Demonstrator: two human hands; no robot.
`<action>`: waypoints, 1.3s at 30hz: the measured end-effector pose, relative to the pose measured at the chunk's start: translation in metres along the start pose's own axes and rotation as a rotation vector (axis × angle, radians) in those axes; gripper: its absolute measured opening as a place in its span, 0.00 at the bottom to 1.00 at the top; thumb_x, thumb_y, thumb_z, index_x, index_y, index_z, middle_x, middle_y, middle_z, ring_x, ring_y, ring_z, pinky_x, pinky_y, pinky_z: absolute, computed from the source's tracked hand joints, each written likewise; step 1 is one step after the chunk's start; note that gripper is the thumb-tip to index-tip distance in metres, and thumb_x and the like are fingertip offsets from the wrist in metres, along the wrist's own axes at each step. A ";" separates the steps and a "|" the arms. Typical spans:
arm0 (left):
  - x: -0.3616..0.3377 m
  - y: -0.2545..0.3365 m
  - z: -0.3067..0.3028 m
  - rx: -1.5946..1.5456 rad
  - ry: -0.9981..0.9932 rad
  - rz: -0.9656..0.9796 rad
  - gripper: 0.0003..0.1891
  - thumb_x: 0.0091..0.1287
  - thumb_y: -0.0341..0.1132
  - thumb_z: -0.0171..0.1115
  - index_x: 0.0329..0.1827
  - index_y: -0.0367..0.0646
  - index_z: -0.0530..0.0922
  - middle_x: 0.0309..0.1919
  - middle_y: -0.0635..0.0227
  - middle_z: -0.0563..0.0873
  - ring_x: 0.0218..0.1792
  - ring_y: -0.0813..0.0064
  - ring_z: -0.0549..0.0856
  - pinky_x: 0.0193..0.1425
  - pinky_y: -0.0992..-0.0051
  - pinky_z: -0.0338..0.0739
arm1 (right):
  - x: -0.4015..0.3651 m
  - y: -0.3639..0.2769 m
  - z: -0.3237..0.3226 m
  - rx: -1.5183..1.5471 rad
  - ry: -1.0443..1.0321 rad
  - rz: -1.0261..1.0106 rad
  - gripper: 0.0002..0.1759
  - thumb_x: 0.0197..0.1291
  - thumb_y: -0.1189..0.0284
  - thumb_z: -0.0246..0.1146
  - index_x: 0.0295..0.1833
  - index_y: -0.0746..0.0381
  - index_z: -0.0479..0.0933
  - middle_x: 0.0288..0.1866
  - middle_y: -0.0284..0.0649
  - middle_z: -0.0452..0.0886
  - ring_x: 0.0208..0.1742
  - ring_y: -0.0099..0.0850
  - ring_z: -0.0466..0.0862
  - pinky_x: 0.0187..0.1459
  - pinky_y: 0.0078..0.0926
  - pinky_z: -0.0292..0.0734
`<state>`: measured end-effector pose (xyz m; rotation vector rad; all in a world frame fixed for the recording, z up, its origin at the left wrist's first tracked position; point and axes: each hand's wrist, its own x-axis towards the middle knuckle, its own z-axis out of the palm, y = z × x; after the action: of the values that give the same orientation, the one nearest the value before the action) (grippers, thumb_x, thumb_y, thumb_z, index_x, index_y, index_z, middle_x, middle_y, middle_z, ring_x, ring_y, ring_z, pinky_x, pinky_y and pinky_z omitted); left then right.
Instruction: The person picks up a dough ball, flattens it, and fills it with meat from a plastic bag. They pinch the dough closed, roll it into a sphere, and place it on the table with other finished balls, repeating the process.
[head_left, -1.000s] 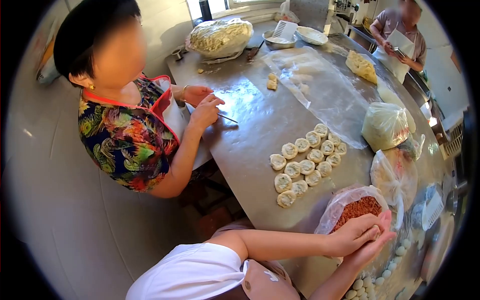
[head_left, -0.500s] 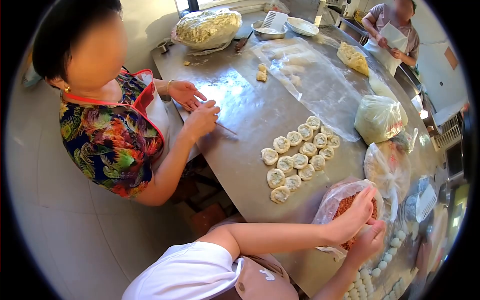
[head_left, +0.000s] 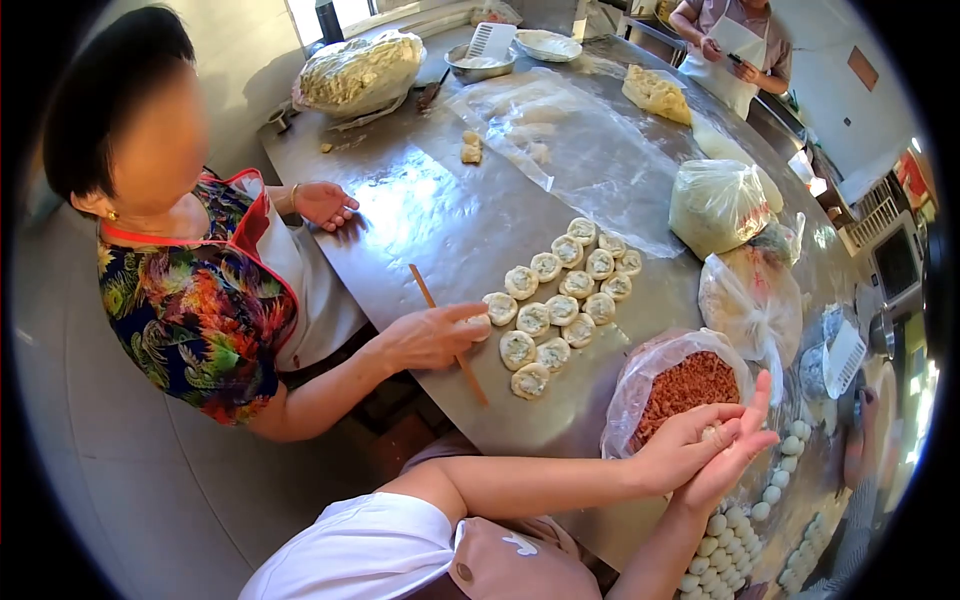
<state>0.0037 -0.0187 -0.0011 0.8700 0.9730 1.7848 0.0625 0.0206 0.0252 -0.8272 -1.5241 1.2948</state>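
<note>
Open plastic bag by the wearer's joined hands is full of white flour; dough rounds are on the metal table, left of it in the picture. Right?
Contents are wrong: the head view shows a reddish, crumbly mix in the open plastic bag, not white flour. It is by the wearer's joined left hand and right hand; dough rounds are on the metal table, left of it in the picture.

Red-brown mix (head_left: 690, 388) is just beyond fingers (head_left: 762, 393); whitish dough balls (head_left: 728, 540) nr. them; multicol. floral top (head_left: 190, 315) & red-edged apron (head_left: 300, 290) far l.
</note>
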 end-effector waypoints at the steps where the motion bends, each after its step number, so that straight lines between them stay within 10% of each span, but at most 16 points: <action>1: 0.000 -0.002 -0.001 0.033 0.005 -0.012 0.19 0.76 0.43 0.51 0.58 0.37 0.77 0.48 0.62 0.83 0.51 0.74 0.81 0.56 0.74 0.74 | -0.003 -0.006 0.006 0.284 0.015 0.057 0.47 0.68 0.35 0.30 0.78 0.60 0.52 0.77 0.41 0.53 0.76 0.33 0.52 0.74 0.35 0.44; 7: 0.009 -0.003 -0.010 -0.111 0.197 -0.246 0.16 0.75 0.41 0.53 0.33 0.39 0.79 0.27 0.74 0.82 0.30 0.84 0.77 0.37 0.79 0.73 | -0.010 0.011 -0.005 0.309 -0.055 -0.039 0.41 0.73 0.43 0.33 0.78 0.64 0.47 0.80 0.46 0.44 0.80 0.36 0.47 0.76 0.38 0.41; 10: 0.011 0.013 -0.026 0.556 0.257 0.004 0.16 0.71 0.35 0.51 0.24 0.40 0.76 0.25 0.55 0.82 0.29 0.55 0.82 0.36 0.60 0.75 | -0.018 0.018 -0.006 0.051 -0.151 -0.123 0.32 0.73 0.57 0.43 0.74 0.66 0.52 0.72 0.47 0.57 0.73 0.35 0.58 0.72 0.37 0.52; 11: 0.009 0.016 -0.027 0.288 0.332 -0.096 0.20 0.74 0.36 0.47 0.22 0.41 0.76 0.25 0.58 0.82 0.32 0.61 0.83 0.39 0.61 0.76 | -0.020 0.017 -0.005 -0.043 -0.178 -0.143 0.29 0.72 0.62 0.48 0.72 0.66 0.54 0.68 0.46 0.62 0.69 0.35 0.63 0.70 0.36 0.57; 14: 0.013 0.008 -0.032 0.181 0.294 0.032 0.31 0.75 0.59 0.37 0.42 0.38 0.77 0.42 0.56 0.83 0.46 0.67 0.81 0.57 0.67 0.73 | -0.032 0.027 0.014 0.074 -0.132 -0.028 0.22 0.72 0.69 0.54 0.65 0.67 0.61 0.58 0.45 0.73 0.57 0.33 0.75 0.60 0.32 0.70; 17: 0.008 0.010 -0.019 -0.417 0.104 -0.062 0.46 0.66 0.71 0.40 0.71 0.37 0.62 0.67 0.52 0.70 0.66 0.63 0.71 0.70 0.65 0.62 | -0.032 0.014 -0.001 0.035 -0.063 0.084 0.18 0.73 0.67 0.54 0.60 0.68 0.67 0.49 0.42 0.79 0.49 0.33 0.79 0.52 0.29 0.74; 20: 0.011 0.015 -0.008 -0.173 0.052 0.054 0.46 0.66 0.70 0.44 0.73 0.39 0.60 0.69 0.52 0.68 0.68 0.62 0.69 0.71 0.64 0.62 | -0.024 -0.001 -0.019 0.065 -0.109 0.227 0.16 0.73 0.65 0.53 0.55 0.68 0.70 0.39 0.42 0.81 0.40 0.34 0.82 0.44 0.30 0.77; 22: 0.010 0.001 -0.022 0.002 -0.113 0.048 0.33 0.71 0.61 0.49 0.60 0.38 0.75 0.58 0.53 0.79 0.69 0.59 0.70 0.69 0.63 0.66 | -0.032 0.024 -0.018 -0.480 -0.069 -0.156 0.23 0.76 0.58 0.41 0.47 0.66 0.73 0.35 0.49 0.78 0.35 0.40 0.80 0.36 0.36 0.75; 24: 0.003 0.004 -0.019 -0.078 -0.121 0.055 0.24 0.75 0.51 0.50 0.35 0.36 0.80 0.37 0.57 0.86 0.53 0.60 0.83 0.64 0.59 0.72 | -0.039 0.016 -0.021 -0.185 -0.125 0.092 0.28 0.76 0.52 0.37 0.51 0.65 0.73 0.42 0.44 0.78 0.45 0.35 0.79 0.44 0.35 0.74; 27: 0.004 -0.002 -0.021 -0.096 -0.074 -0.013 0.24 0.74 0.51 0.51 0.38 0.35 0.80 0.36 0.60 0.86 0.51 0.64 0.83 0.67 0.62 0.69 | -0.032 0.029 -0.025 -0.259 -0.210 -0.157 0.34 0.74 0.45 0.37 0.57 0.64 0.72 0.49 0.39 0.78 0.53 0.30 0.78 0.50 0.28 0.76; 30: 0.002 0.013 -0.011 -0.337 -0.031 0.053 0.22 0.74 0.48 0.54 0.53 0.35 0.77 0.46 0.62 0.84 0.55 0.71 0.79 0.65 0.68 0.70 | -0.031 0.007 -0.004 -0.152 0.015 0.057 0.38 0.71 0.40 0.38 0.58 0.64 0.71 0.45 0.37 0.78 0.49 0.27 0.78 0.45 0.22 0.75; 33: 0.007 0.018 -0.012 -0.156 -0.063 0.222 0.24 0.73 0.46 0.57 0.61 0.35 0.72 0.55 0.62 0.79 0.59 0.76 0.76 0.65 0.70 0.69 | -0.031 0.009 -0.035 -0.010 -0.219 0.334 0.40 0.68 0.36 0.39 0.61 0.62 0.68 0.50 0.34 0.75 0.49 0.22 0.76 0.44 0.17 0.73; 39: 0.005 0.004 -0.034 -0.013 -0.140 0.025 0.16 0.76 0.39 0.50 0.39 0.35 0.80 0.38 0.66 0.85 0.55 0.76 0.79 0.71 0.64 0.66 | -0.033 0.017 -0.009 -0.073 -0.227 -0.020 0.37 0.70 0.39 0.42 0.61 0.63 0.68 0.55 0.34 0.73 0.53 0.25 0.75 0.51 0.23 0.72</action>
<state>-0.0291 -0.0239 -0.0117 0.9893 0.8624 1.7242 0.0809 -0.0027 0.0013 -0.7278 -1.7624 1.3610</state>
